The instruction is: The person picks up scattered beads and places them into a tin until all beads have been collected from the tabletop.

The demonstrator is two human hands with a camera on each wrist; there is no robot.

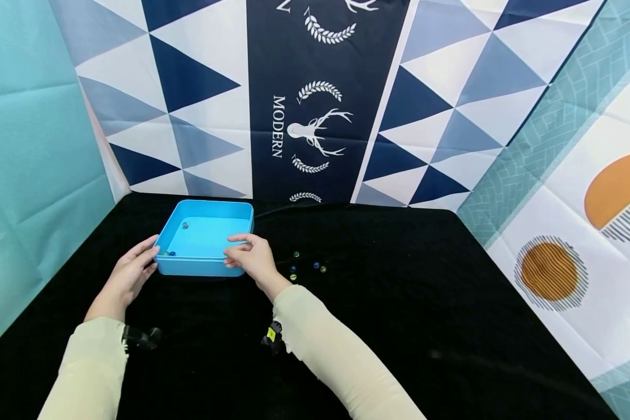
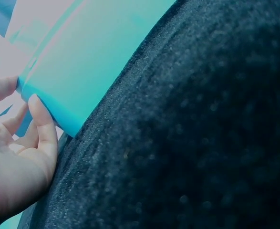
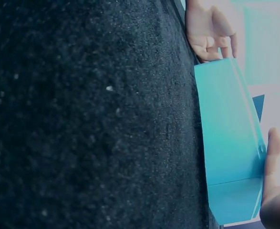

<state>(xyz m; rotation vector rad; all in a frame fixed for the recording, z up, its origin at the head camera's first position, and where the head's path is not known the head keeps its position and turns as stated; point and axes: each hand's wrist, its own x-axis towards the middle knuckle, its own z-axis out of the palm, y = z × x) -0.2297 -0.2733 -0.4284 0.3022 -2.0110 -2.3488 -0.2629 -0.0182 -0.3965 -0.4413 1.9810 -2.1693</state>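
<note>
Gripping a blue tray from both sides, the two hands sit at its near corners on the black cloth. Left hand curls round the near left corner, thumb over the rim and fingers pressed on the outer wall (left wrist view shows this close up). Right hand holds the near right corner, thumb along the front wall, fingers hooked over the rim into the tray. In the right wrist view only its fingertips show at the tray's edge, with the left hand across at the far end of the wall.

Inside the tray, just beyond the left hand's fingers, lie two small marbles; a third marble sits further back near the left wall. Loose marbles lie on the cloth just right of the right hand. Patterned backdrop stands behind the tray.
</note>
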